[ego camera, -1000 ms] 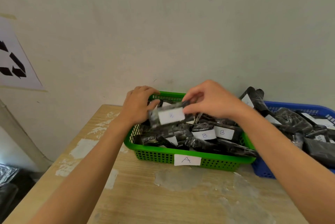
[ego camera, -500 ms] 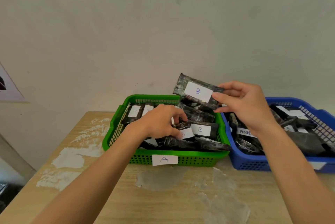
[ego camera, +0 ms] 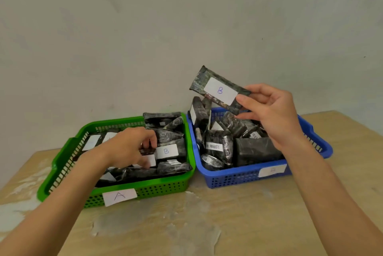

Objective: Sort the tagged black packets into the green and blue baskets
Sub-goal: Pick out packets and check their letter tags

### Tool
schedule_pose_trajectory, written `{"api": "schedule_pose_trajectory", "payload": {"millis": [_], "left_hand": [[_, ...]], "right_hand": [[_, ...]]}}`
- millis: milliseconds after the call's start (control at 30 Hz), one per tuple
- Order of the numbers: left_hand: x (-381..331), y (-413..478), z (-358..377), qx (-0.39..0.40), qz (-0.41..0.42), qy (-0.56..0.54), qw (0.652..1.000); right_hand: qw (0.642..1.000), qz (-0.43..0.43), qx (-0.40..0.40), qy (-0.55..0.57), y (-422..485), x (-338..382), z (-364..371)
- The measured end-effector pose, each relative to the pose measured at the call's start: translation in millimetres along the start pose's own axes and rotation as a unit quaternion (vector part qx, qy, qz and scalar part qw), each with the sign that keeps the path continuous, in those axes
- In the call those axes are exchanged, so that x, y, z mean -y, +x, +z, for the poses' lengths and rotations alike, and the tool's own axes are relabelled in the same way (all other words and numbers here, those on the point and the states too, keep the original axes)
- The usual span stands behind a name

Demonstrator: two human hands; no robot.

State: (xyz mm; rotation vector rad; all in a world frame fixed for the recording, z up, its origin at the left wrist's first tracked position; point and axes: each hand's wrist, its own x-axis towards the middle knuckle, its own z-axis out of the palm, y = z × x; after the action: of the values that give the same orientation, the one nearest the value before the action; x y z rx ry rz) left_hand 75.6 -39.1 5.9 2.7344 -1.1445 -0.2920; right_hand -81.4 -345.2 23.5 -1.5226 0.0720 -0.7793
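I saw two baskets, each heaped with black packets: my left hand pinched one inside the green basket; my right hand gripped a B-tagged packet above the blue basket.

A light wooden table with pale patches carries a green plastic basket beside a blue plastic basket.

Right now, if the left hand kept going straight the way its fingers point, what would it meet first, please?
Probably the B-tagged packet lying in the green basket, just beyond the left hand; depth is uncertain.
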Motion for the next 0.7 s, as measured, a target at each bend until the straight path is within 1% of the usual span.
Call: {"api": "schedule_pose_trajectory", "payload": {"millis": [133,233,300,333,400,467,533,633,700], "left_hand": [[-3.4,3.8,-2.8,0.024,-0.036,-0.031,0.999],[-9.2,8.1,-9.1,0.044,-0.050,-0.003,0.998],[-15.6,9.1,-22.5,0.045,-0.039,0.024,0.998],[-20.1,9.4,-31.3,0.033,-0.023,0.031,0.999],[-32.9,10.9,-48.3,-0.022,0.022,0.008,0.999],[-50.3,14.7,-59.0,-0.101,0.056,-0.074,0.991],[-72.1,23.4,-61.8,-0.165,0.073,-0.168,0.969],[-106.3,45.5,-56.1,-0.205,0.087,-0.259,0.940],[-129.3,65.1,-50.3,-0.214,0.085,-0.300,0.926]], "right_hand": [[0.999,0.021,0.030,-0.003,-0.5,-9.4,5.4],[0.998,0.031,0.056,0.003,-0.9,-14.0,13.6],[0.997,0.033,0.064,-0.002,-0.8,-14.8,14.5],[0.997,0.033,0.063,-0.007,0.1,-13.9,12.6],[0.998,0.031,0.050,-0.020,4.9,-9.0,2.8],[0.999,0.025,0.021,-0.034,12.4,-1.0,-15.6],[0.998,0.009,-0.033,-0.043,19.7,7.1,-43.8],[0.989,-0.023,-0.115,-0.093,24.9,15.7,-98.4],[0.977,-0.027,-0.140,-0.158,26.3,17.6,-132.1]]}}
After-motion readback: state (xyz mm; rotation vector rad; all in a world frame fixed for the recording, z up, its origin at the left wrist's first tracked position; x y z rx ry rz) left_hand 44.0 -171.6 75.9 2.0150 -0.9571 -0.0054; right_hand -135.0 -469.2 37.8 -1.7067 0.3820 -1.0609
